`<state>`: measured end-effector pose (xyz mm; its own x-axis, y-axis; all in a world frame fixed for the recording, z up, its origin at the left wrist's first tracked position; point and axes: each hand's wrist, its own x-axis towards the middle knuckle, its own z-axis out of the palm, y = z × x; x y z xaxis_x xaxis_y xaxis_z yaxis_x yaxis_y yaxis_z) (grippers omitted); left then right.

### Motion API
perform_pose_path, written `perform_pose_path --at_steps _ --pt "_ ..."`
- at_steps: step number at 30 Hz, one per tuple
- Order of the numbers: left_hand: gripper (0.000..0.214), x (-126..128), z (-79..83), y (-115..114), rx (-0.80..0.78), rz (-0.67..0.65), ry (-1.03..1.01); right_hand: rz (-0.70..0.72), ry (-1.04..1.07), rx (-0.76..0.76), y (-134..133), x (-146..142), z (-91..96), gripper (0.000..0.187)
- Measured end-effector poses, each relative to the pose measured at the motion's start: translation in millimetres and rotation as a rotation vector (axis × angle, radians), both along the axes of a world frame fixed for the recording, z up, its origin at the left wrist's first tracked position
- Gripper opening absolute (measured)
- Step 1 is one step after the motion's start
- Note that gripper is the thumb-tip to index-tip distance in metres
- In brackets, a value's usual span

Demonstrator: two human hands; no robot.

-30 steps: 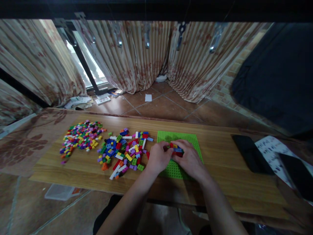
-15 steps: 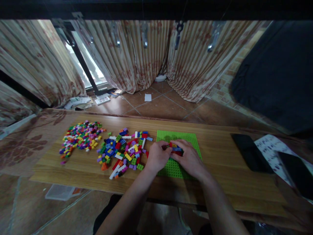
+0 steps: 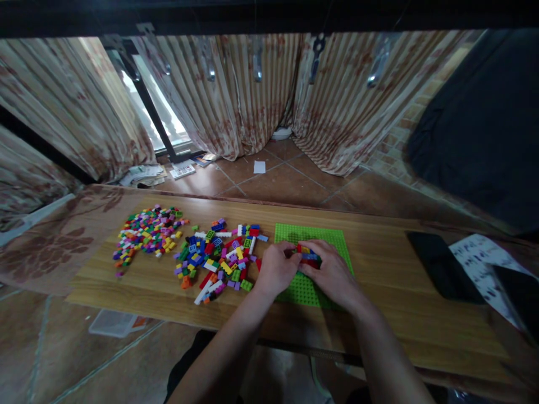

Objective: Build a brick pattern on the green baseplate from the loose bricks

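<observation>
A small build of red, blue and yellow bricks (image 3: 310, 256) sits over the middle of a green studded baseplate (image 3: 309, 233). From its left side my left hand (image 3: 278, 270) pinches at the build's edge, thumb and fingers drawn together. My right hand (image 3: 332, 276) curls around the right side, with its fingers behind the bricks and its thumb in front. Both hands partly cover the build, so its lower part and its contact with the plate are hidden. Left of the plate lies a loose pile of larger mixed bricks (image 3: 227, 261), close to my left forearm.
Farther left is a heap of smaller bricks (image 3: 149, 230). At the right end of the wooden table (image 3: 379, 252) lie a black flat device (image 3: 444, 268), a printed sheet (image 3: 484, 264) and another dark object (image 3: 517, 297). A clear plastic box (image 3: 112, 324) rests on the floor.
The whole view has shifted slightly, so everything appears a little farther right. Both hands stay closed around the brick build in nearly the same pose.
</observation>
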<state>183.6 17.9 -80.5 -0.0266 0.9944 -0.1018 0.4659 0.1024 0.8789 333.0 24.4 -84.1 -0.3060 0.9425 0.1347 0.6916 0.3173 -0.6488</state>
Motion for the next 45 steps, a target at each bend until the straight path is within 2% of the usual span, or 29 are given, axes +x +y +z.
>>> perform_pose_path --at_steps 9,16,21,24,27,29,31,35,38,45 --pt "0.019 1 5.0 -3 -0.009 -0.008 0.027 -0.004 0.0 0.016 0 0 -2.4 0.042" --pt "0.022 -8 -2.4 2 0.069 -0.002 -0.053 -0.026 0.121 0.01 -1 4 5.2 0.04" --pt "0.022 -34 1.9 6 0.072 0.06 -0.219 -0.237 0.313 0.061 0 24 19.8 0.047" --pt "0.02 -48 10.1 7 0.101 0.161 -0.303 -0.314 0.476 0.082 0 27 24.9 0.048" --pt "0.019 -59 18.9 6 0.157 0.3 -0.41 -0.288 0.553 0.034 -8 9 27.1 0.05" --pt "0.021 -67 25.0 5 0.195 0.385 -0.47 -0.191 0.532 -0.016 -19 -13 26.1 0.048" --pt "0.024 -74 31.1 3 0.221 0.467 -0.512 -0.067 0.428 -0.119 -32 -37 22.4 0.048" --pt "0.03 -88 39.3 -2 0.236 0.542 -0.554 0.066 0.285 -0.2 -50 -73 10.4 0.051" --pt "0.032 -95 39.9 -5 0.253 0.547 -0.574 0.065 0.25 -0.21 -51 -85 4.8 0.052" --pt "0.033 -108 40.5 -8 0.247 0.569 -0.592 -0.041 0.24 -0.228 -37 -95 1.7 0.051"
